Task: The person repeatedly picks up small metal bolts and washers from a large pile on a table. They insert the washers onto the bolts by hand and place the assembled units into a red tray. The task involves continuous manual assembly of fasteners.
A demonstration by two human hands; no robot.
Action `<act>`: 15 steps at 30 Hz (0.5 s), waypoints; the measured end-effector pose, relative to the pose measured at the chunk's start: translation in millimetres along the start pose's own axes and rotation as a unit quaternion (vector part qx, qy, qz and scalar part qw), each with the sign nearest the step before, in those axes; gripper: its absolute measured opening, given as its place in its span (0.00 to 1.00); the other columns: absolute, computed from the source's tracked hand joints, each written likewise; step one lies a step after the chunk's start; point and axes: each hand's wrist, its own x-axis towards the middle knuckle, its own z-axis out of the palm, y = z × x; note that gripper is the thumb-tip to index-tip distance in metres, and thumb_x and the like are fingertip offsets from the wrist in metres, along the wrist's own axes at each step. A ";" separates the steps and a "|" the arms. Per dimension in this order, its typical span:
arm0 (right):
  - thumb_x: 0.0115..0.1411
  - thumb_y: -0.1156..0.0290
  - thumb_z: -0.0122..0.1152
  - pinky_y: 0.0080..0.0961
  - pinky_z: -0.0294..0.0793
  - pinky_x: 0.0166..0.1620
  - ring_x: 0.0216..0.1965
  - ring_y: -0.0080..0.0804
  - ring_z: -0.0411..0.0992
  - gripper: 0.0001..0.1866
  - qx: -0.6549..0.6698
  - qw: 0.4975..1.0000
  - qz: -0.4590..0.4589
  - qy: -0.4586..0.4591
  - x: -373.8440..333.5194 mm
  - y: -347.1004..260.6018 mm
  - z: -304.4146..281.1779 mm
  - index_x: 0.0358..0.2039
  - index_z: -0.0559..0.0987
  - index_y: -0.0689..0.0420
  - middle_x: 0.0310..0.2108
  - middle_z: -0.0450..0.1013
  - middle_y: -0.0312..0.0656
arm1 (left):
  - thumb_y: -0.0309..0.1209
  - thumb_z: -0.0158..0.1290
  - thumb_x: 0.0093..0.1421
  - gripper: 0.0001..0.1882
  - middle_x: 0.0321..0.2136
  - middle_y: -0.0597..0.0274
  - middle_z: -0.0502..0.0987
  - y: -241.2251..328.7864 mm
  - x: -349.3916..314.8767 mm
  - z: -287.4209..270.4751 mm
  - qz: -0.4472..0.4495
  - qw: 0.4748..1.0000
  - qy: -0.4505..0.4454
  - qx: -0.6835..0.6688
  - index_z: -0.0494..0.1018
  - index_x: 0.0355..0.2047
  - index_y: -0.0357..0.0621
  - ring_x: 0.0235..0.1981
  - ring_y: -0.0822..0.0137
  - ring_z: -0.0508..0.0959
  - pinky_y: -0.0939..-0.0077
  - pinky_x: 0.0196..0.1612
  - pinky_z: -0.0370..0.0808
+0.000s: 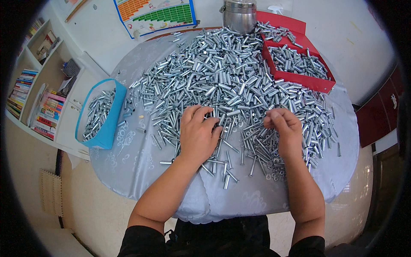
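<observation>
On the round, grey-clothed table lies a heap of short metal tubes. Left hand rests palm-down, fingers spread, on the heap's near edge. Right hand pinches tubes with curled fingers. A blue bin sits left, a red box far right, a colourful chart hangs behind.
</observation>
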 end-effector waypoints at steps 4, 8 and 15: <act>0.63 0.71 0.57 0.19 0.72 0.38 0.31 0.20 0.72 0.09 -0.048 0.998 -0.013 -0.032 -6.5 -1.0 10.0 0.36 0.79 0.65 0.29 0.76 0.36 | 0.29 0.64 0.46 0.09 0.45 0.60 0.75 2.6 1.7 -0.6 0.014 1.000 0.002 0.002 0.81 0.29 0.42 0.53 0.52 0.68 0.59 0.56 0.65; 0.57 0.73 0.64 0.19 0.71 0.36 0.29 0.23 0.72 0.05 -0.241 0.963 -0.093 -0.077 -11.8 -3.2 16.9 0.31 0.81 0.61 0.27 0.76 0.38 | 0.29 0.63 0.47 0.08 0.45 0.59 0.76 2.8 0.4 -2.6 0.033 0.998 -0.026 -0.037 0.82 0.30 0.45 0.53 0.52 0.69 0.59 0.55 0.66; 0.49 0.75 0.66 0.35 0.72 0.35 0.30 0.44 0.73 0.04 -0.376 0.899 -0.198 -0.104 -13.4 -6.3 23.5 0.27 0.81 0.58 0.24 0.74 0.43 | 0.28 0.62 0.49 0.07 0.47 0.62 0.77 2.5 3.9 -11.2 0.029 0.987 -0.036 -0.156 0.82 0.31 0.48 0.56 0.52 0.67 0.59 0.58 0.63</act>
